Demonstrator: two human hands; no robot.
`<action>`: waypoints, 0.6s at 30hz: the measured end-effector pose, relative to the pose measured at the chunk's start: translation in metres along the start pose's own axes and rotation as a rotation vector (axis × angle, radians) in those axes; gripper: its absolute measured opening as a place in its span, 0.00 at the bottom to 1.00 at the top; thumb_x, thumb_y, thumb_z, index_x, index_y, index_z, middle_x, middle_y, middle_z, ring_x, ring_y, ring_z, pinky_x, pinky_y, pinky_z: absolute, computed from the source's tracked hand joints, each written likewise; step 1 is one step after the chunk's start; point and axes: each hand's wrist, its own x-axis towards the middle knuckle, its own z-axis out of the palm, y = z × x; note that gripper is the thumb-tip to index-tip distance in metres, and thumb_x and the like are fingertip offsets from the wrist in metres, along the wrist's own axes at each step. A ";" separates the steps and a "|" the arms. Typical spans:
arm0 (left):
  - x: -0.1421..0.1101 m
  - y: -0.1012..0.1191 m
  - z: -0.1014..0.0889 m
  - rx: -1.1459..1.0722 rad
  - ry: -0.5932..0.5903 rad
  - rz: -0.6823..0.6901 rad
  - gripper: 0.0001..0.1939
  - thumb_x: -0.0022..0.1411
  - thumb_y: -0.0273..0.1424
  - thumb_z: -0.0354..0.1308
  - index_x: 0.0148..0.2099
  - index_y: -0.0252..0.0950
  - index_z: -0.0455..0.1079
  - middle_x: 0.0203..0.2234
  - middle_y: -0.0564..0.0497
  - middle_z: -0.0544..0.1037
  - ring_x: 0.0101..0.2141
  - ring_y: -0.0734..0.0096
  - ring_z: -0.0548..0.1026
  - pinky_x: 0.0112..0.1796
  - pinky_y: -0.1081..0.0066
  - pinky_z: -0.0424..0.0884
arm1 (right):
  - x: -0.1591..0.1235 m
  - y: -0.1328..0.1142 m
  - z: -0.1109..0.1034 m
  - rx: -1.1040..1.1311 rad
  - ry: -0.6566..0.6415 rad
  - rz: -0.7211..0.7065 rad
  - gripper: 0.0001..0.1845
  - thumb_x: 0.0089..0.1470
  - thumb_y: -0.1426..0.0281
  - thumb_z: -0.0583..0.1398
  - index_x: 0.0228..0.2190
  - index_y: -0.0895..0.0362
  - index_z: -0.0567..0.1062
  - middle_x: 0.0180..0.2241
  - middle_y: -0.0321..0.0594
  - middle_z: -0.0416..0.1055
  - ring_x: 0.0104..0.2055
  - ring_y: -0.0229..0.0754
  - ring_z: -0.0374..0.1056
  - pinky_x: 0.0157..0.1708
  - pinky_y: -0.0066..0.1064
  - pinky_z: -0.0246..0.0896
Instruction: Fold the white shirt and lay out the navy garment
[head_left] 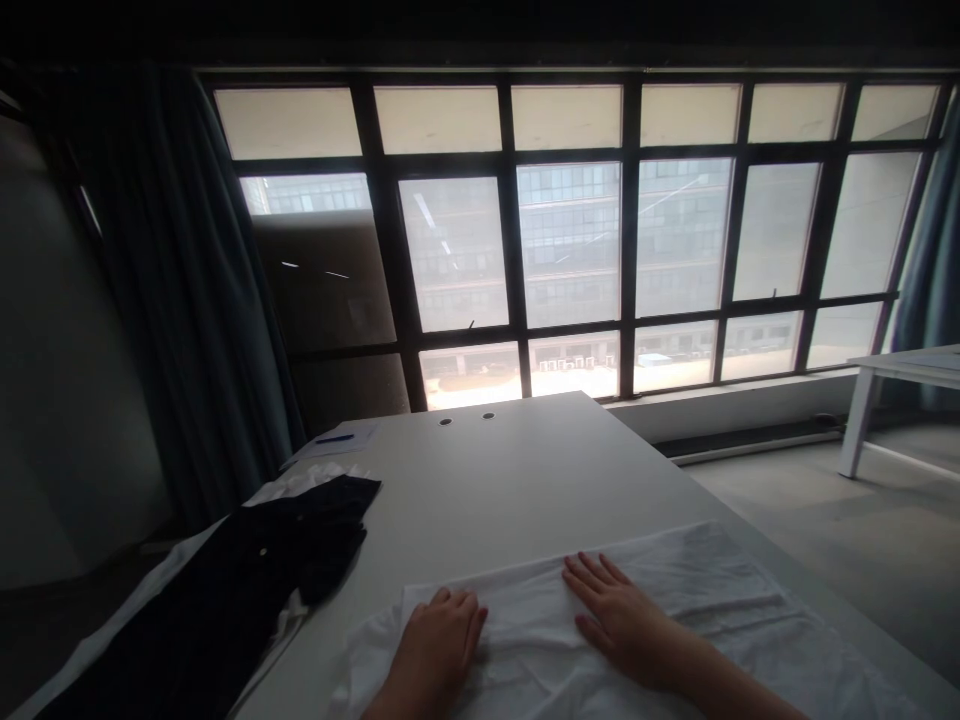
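A piece of white cloth (540, 640) lies spread over the near part of the table, with creases, mostly on its right side. My right hand (619, 615) rests flat on it near the far edge, fingers stretched and slightly apart. To the left, my left hand (439, 640) is on the same cloth with its fingers bent and close together, closed on the fabric near its far left corner. The fingertips of that hand are partly hidden. The cloth's near side runs out of view at the bottom.
Dark clothing (247, 560) with a small button lies along the left side of the white table (480, 490), over other white fabric (307, 482). Farther back are paper (352, 447) and a blue pen (334, 439). Another white table (862, 420) stands right, near the windows.
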 end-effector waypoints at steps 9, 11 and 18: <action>-0.005 -0.012 0.010 -0.112 0.037 0.239 0.27 0.70 0.47 0.51 0.67 0.49 0.64 0.62 0.48 0.71 0.60 0.55 0.69 0.62 0.58 0.64 | -0.004 -0.011 0.002 0.026 -0.036 -0.044 0.38 0.64 0.65 0.51 0.72 0.52 0.47 0.73 0.40 0.39 0.75 0.51 0.36 0.73 0.51 0.27; -0.003 -0.019 0.015 -0.130 -0.026 0.280 0.29 0.72 0.49 0.46 0.72 0.53 0.55 0.69 0.52 0.62 0.67 0.55 0.61 0.67 0.56 0.58 | -0.004 -0.011 0.001 0.035 -0.038 -0.032 0.38 0.65 0.61 0.51 0.72 0.50 0.46 0.73 0.39 0.39 0.75 0.51 0.37 0.73 0.51 0.27; 0.000 -0.032 0.029 -0.115 -0.175 0.090 0.38 0.70 0.58 0.43 0.75 0.50 0.41 0.73 0.52 0.42 0.72 0.48 0.43 0.69 0.42 0.40 | -0.003 0.014 0.004 -0.020 -0.015 0.080 0.34 0.70 0.51 0.40 0.71 0.50 0.48 0.73 0.41 0.41 0.75 0.52 0.38 0.72 0.55 0.29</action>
